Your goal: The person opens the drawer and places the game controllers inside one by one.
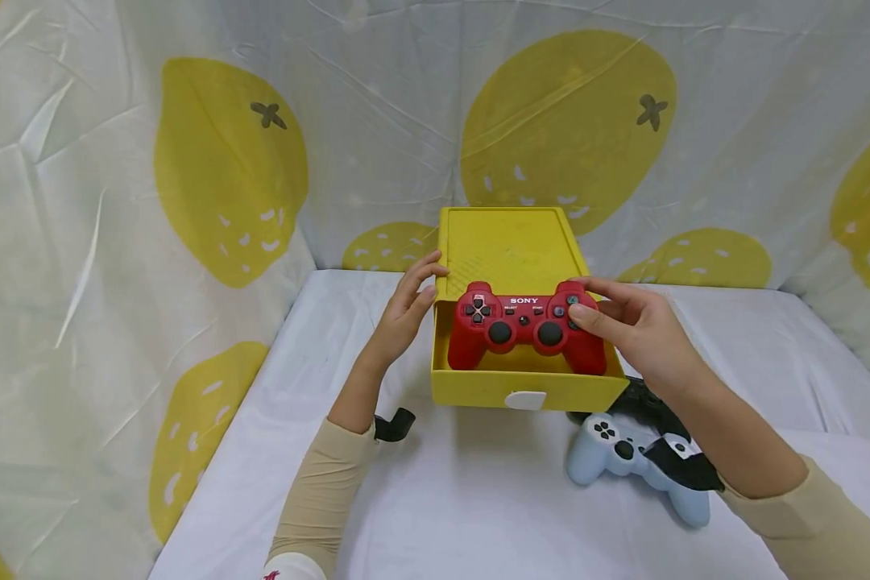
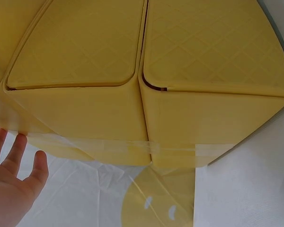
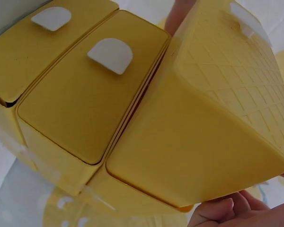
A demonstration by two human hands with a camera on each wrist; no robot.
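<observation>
A red game controller is tilted up, face showing, over the pulled-out drawer of a yellow drawer cabinet. My right hand pinches its right end, thumb on the buttons and forefinger along the top edge; the other fingers are partly hidden. Fingers spread, my left hand rests against the cabinet's left side. In the left wrist view those fingers reach the yellow side wall. The right wrist view shows the drawer sticking out past the closed drawers, and hides the red controller.
Right of the drawer, a light blue controller lies on the white-covered table, partly under my right forearm. A black controller lies right behind it. A lemon-print sheet hangs behind the cabinet and at the sides.
</observation>
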